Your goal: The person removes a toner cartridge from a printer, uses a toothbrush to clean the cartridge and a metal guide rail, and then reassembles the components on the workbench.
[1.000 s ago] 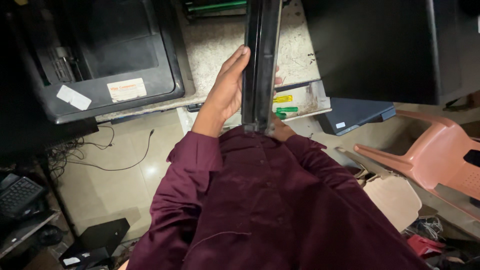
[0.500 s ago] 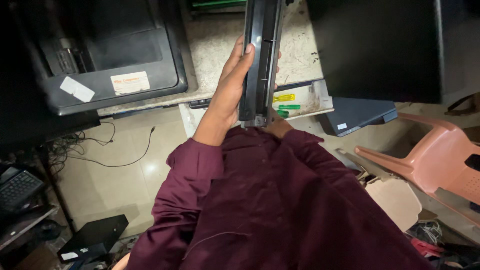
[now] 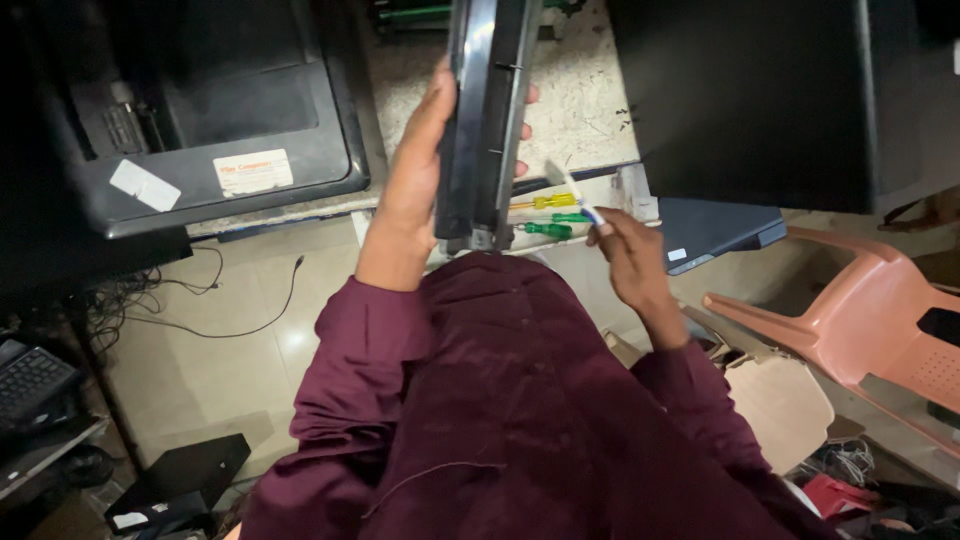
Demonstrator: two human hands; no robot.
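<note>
My left hand [image 3: 415,170] grips a long black cartridge [image 3: 487,110], held upright in front of my maroon-sleeved chest above the stone counter [image 3: 580,100]. My right hand [image 3: 630,255] is lower and to the right, pinching a small white brush-like tool [image 3: 572,188] whose tip points up toward the cartridge's right side without touching it. Behind the tool, screwdrivers with yellow and green handles [image 3: 548,215] lie in an open drawer.
A black printer [image 3: 220,110] with white stickers sits on the counter at left. A big black machine [image 3: 760,90] fills the upper right. A pink plastic chair [image 3: 860,320] stands at right. Cables [image 3: 200,320], a keyboard [image 3: 30,380] and black parts lie on the floor at left.
My right hand has come out from behind my body holding the small white tool. The cartridge stays upright in my left hand, shifted slightly higher in view.
</note>
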